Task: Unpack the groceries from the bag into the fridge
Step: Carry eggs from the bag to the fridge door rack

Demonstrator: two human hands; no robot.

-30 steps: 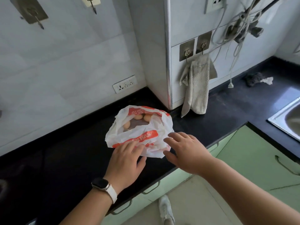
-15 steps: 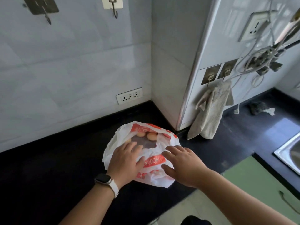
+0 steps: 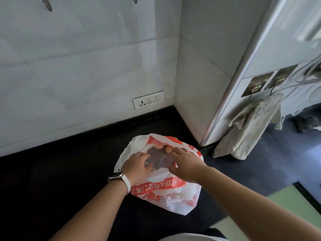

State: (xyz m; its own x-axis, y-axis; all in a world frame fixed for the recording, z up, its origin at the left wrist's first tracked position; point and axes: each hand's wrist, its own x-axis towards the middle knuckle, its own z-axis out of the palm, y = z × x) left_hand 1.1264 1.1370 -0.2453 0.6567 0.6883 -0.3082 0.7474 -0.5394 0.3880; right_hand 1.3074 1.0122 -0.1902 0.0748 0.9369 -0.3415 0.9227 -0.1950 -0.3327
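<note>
Groceries [image 3: 159, 146], eggs by the look, all sit in the bag [image 3: 165, 197] on the black table [image 3: 69, 180], none unpacked, I'd say; left hand [image 3: 137, 166] grips its mouth, right hand [image 3: 186, 164] lies there, grip I cannot tell.

Daylight comes from right of the fingers [image 3: 180, 151], brightening the wall tiles [image 3: 86, 66] beyond; the table [image 3: 52, 180] left is near-black. Fingers slightly blurred, edges bowed.

You can count one plastic bag [image 3: 161, 193], two eggs [image 3: 159, 146] showing in its mouth, one towel [image 3: 251, 129], one wall socket [image 3: 148, 100], two metal hook plates [image 3: 257, 84] and one wristwatch [image 3: 119, 177]
</note>
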